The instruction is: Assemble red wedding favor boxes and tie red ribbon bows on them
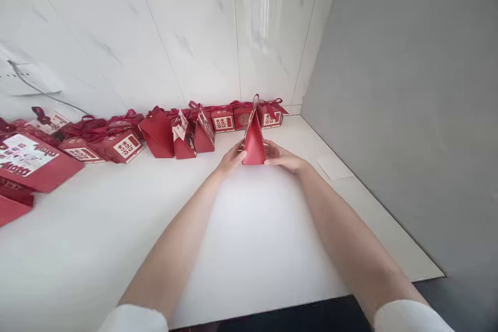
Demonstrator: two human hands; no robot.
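A red triangular gift box [254, 144] with a ribbon loop at its peak stands upright near the back of the white counter. My left hand [232, 158] grips its left side, and my right hand [283, 157] grips its right side. The fingers of both hands curl behind the box, partly hidden by it. Just behind it is a row of red cube boxes [223, 120] with white printed labels and ribbon bows. To the left stand more triangular boxes [204, 132], a little apart from my left hand.
Larger red boxes [42, 163] and bowed boxes [125, 146] fill the left of the counter [155, 218]. A white tiled wall [194, 36] closes the back, and a grey panel [408, 114] the right. A pale square [334, 167] lies near the panel.
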